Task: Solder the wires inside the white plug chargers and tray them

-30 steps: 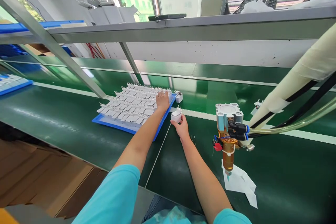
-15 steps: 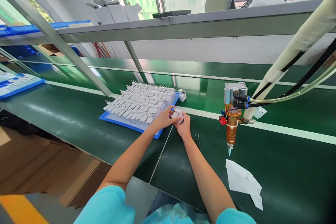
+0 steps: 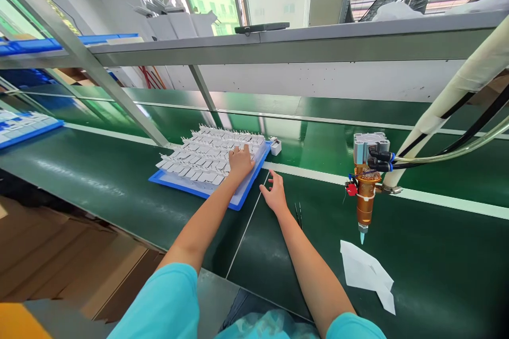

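My left hand is over the right side of a tray of white plastic parts, fingers bent down among them. Its fingertips are partly closed, and whatever they grip is hidden behind the hand. The parts stand in close rows on a blue tray, with thin pieces sticking up along them. To the right of the tray, my right hand hovers above the green bench, thumb and fingers apart, holding nothing. A small white box-shaped part sits by the tray's far right corner.
An orange dispensing head with a pale blue tip hangs at right from a wrapped arm with hoses. Below it lies white paper. Dark tweezers rest beside my right forearm. Another blue tray is far left; cardboard boxes stand below.
Both hands were together around a white plastic part in front of the tray. They have separated: my left hand moved left onto the tray, and my right hand opened and no longer holds the part.
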Available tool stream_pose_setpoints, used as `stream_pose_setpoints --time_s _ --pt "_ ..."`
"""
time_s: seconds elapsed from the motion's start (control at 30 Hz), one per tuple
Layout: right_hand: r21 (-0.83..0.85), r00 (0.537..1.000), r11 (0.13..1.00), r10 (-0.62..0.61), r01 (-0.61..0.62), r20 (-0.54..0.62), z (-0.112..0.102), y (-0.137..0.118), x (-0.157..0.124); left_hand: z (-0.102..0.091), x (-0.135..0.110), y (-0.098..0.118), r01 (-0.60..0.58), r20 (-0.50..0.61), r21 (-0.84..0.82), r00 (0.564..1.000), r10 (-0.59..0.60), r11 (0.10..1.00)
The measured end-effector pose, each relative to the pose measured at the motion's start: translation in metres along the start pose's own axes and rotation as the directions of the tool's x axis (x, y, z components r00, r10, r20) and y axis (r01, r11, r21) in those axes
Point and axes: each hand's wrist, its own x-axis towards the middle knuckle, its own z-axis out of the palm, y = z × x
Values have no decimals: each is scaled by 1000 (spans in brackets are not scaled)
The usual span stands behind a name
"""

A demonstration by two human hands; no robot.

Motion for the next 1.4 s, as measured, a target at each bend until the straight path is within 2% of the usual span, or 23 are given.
stream_pose_setpoints --time_s 0.13,0.23,0.3,0.4,0.47,0.57,0.7,0.77,0.83,0.87,0.93,1.0,1.03,1.1,1.13,1.2,1.23,1.3,1.4 --pt "-5 1000 1000 0 0 4 0 -1 -1 4 1 5 -5 -8 21 1000 5 1000" --pt "-11 1000 1000 1 -1 4 1 -1 -1 2 -1 11 -5 -107 0 994 5 1000" --pt "-18 1000 1000 3 -3 -2 0 -1 0 3 -3 17 -79 -161 -83 985 65 993" --pt "-37 1000 999 19 -20 -18 -5 -1 2 9 -11 25 -241 -118 -216 968 220 946" --pt "-56 999 998 31 -33 -27 -11 -3 5 14 -23 25 -300 -76 -259 954 290 918" --pt "-83 999 996 27 -28 -24 -20 -16 9 17 -52 12 -325 -55 -310 944 325 893" --pt "-93 998 995 -33 37 47 -31 -58 -2 13 -97 -19 -316 -103 -459 947 303 830" --pt "-90 984 987 -123 135 129 -40 -83 -23 12 -115 -33 -303 -116 -494 952 284 815" --pt "-122 925 938 -289 325 247 -55 -99 -57 15 -129 -45 -288 -119 -509 957 265 811" --pt "-161 897 908 -330 386 293 -65 -101 -77 17 -134 -50 -276 -125 -517 961 247 810" --pt "-276 866 840 -370 467 337 -92 -90 -121 23 -141 -57 -252 -159 -536 968 197 806" --pt "-451 868 745 -377 492 323 -125 -63 -165 29 -145 -61 -232 -218 -562 967 128 794" --pt "-557 890 694 -367 457 272 -142 -46 -185 31 -145 -62 -229 -247 -578 964 99 783" --pt "-772 946 587 -320 245 57 -174 -15 -217 33 -146 -62 -230 -287 -615 956 58 754" --pt "-831 954 538 -299 139 -33 -187 -3 -229 32 -145 -62 -233 -293 -632 955 51 739" --pt "-858 949 511 -291 51 -118 -202 8 -244 31 -145 -60 -226 -279 -659 959 47 717" --pt "-845 946 531 -301 61 -121 -201 8 -246 30 -145 -60 -215 -263 -668 964 44 712" --pt "-772 940 615 -332 158 -72 -187 -4 -240 28 -145 -59 -188 -231 -683 972 35 706" --pt "-583 920 730 -383 356 82 -141 -31 -195 26 -145 -59 -166 -247 -700 969 -18 695"
